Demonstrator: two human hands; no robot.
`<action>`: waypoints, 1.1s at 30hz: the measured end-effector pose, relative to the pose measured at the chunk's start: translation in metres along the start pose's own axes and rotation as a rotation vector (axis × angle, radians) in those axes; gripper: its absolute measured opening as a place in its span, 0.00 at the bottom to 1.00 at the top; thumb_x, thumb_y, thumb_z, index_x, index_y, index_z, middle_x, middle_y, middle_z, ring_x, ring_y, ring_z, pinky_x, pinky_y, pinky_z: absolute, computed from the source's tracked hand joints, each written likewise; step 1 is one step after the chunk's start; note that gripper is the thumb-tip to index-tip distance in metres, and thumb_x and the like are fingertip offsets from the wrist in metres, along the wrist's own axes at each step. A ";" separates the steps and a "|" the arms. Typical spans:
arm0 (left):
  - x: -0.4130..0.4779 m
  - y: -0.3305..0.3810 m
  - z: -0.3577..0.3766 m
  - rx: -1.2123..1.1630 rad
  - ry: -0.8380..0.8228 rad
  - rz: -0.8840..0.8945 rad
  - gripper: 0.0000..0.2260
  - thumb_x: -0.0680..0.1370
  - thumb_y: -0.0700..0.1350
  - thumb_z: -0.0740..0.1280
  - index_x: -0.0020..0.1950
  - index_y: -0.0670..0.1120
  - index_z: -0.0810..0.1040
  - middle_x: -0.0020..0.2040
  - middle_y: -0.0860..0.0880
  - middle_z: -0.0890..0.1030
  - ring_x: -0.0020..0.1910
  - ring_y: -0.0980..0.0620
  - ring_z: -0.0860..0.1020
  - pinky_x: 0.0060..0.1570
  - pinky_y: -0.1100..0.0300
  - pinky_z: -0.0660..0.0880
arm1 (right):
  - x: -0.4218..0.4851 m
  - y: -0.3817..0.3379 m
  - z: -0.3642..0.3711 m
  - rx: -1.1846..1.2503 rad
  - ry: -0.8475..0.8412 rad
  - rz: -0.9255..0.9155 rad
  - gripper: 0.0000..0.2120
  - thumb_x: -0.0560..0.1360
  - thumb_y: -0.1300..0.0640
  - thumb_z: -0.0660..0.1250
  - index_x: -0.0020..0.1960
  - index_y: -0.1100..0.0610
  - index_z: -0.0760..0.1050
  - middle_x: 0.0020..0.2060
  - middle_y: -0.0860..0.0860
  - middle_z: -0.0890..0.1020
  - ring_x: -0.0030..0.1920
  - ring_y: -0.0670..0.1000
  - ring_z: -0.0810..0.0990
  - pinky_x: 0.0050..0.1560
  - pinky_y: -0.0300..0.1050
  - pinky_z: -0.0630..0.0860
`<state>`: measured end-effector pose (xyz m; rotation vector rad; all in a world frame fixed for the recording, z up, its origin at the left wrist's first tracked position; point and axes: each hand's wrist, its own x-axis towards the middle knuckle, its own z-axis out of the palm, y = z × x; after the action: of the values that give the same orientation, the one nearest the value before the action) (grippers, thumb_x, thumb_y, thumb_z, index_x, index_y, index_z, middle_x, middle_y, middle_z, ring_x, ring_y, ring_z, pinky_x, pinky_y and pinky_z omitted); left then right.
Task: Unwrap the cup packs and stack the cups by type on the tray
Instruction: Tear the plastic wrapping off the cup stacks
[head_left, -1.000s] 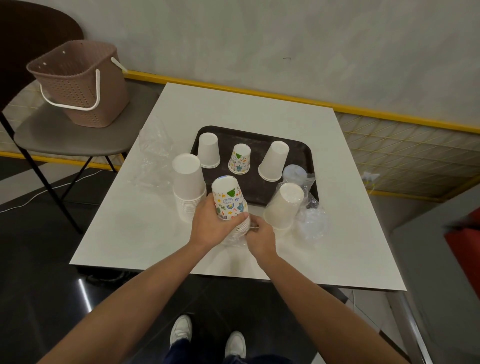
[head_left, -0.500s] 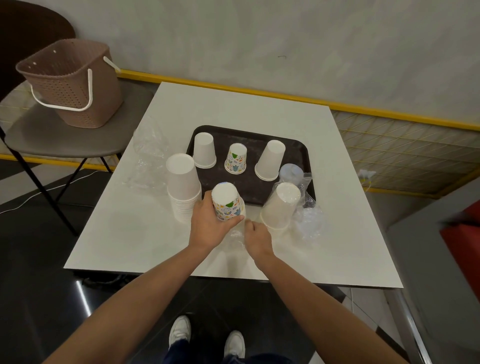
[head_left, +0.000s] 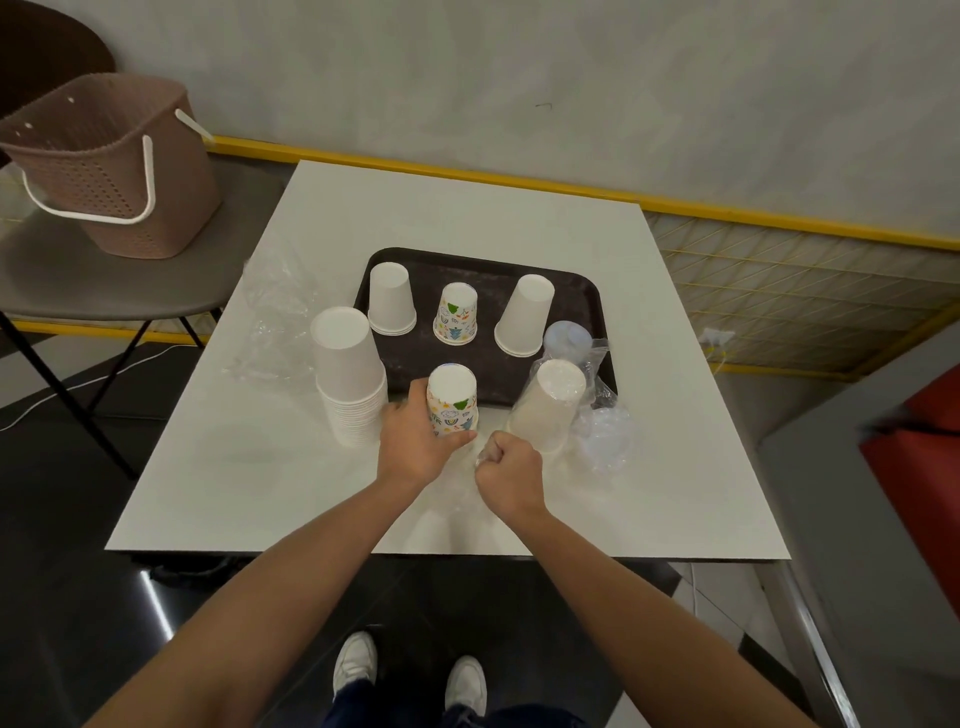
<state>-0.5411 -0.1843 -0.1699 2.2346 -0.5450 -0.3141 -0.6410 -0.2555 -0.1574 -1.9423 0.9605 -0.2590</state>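
Left hand (head_left: 415, 441) grips the upside-down stack of colour-printed paper cups (head_left: 452, 402), on the white table (head_left: 467, 208) just in front of the dark brown plastic tray (head_left: 483, 267). Right hand (head_left: 511, 467) fisted, pinching clear plastic wrap (head_left: 480, 458) beside the stack's base. On tray: short white cups (head_left: 390, 299), printed cup (head_left: 456, 313), tall white cups (head_left: 523, 316). Plastic-wrapped pack of white cups (head_left: 550, 405) sits right of the stack, bare white stack (head_left: 349, 374) left.

Matt paper cups (head_left: 451, 400), crinkly clear plastic wrap (head_left: 602, 436), dark scuffed tray (head_left: 576, 296) — on a smooth, faintly glossy white table (head_left: 467, 208).
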 end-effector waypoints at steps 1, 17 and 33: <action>0.001 0.000 0.000 0.005 -0.009 0.004 0.34 0.66 0.51 0.77 0.66 0.45 0.66 0.61 0.45 0.76 0.61 0.44 0.70 0.54 0.54 0.71 | -0.001 -0.001 -0.001 -0.001 0.028 -0.028 0.19 0.68 0.73 0.60 0.28 0.55 0.59 0.27 0.50 0.65 0.31 0.49 0.65 0.30 0.40 0.61; -0.037 -0.011 -0.011 -0.165 0.070 0.053 0.27 0.73 0.50 0.71 0.69 0.46 0.66 0.66 0.50 0.73 0.63 0.52 0.72 0.58 0.62 0.68 | -0.007 -0.006 -0.002 0.145 -0.043 -0.115 0.14 0.73 0.66 0.64 0.35 0.54 0.62 0.31 0.46 0.67 0.32 0.43 0.67 0.33 0.28 0.66; -0.074 -0.054 -0.074 -0.146 -0.010 0.053 0.11 0.73 0.42 0.70 0.51 0.54 0.73 0.34 0.52 0.76 0.32 0.53 0.75 0.37 0.57 0.73 | -0.029 -0.034 0.049 0.354 -0.344 -0.055 0.09 0.78 0.59 0.59 0.46 0.63 0.76 0.39 0.52 0.76 0.40 0.45 0.73 0.43 0.37 0.69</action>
<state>-0.5616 -0.0692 -0.1590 2.0758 -0.5677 -0.3274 -0.6170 -0.1937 -0.1513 -1.6210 0.5908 -0.1106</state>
